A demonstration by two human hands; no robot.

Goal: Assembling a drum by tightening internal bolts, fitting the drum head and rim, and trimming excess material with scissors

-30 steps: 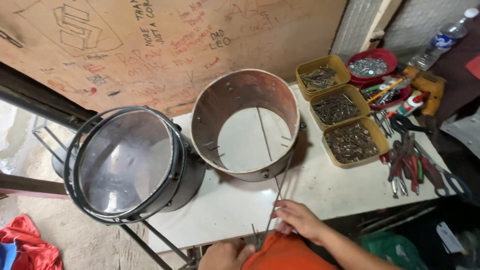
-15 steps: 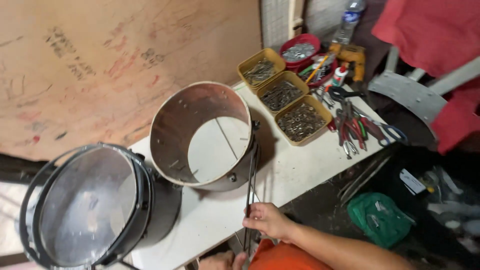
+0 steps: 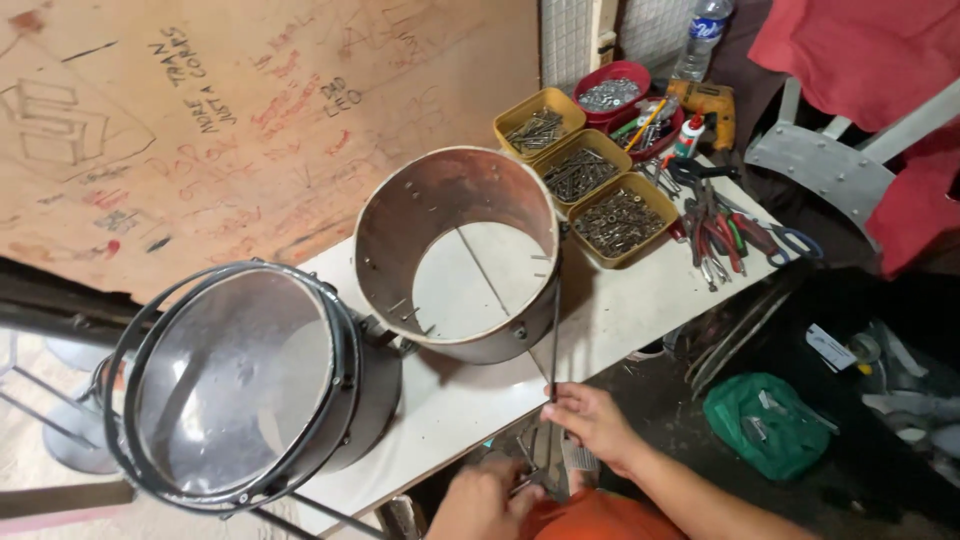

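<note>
My right hand (image 3: pixel 592 422) pinches the lower end of a long thin metal rod (image 3: pixel 555 320) that rises to the side of an open brown drum shell (image 3: pixel 455 252) lying on the white table (image 3: pixel 620 310). My left hand (image 3: pixel 487 495) is closed low at the table's front edge, on small metal parts that I cannot make out. A finished black drum (image 3: pixel 240 385) with a clear head and metal hoops rests at the left, touching the shell.
Three yellow trays of screws (image 3: pixel 580 175) and a red bowl of hardware (image 3: pixel 610 90) sit at the table's far right, with pliers and cutters (image 3: pixel 725 235) and a yellow drill (image 3: pixel 705 105). A green bag (image 3: pixel 765 425) lies on the floor.
The view has shifted. My right hand has slid further along the rod, now held upright beside the shell, and my left hand has come into view below.
</note>
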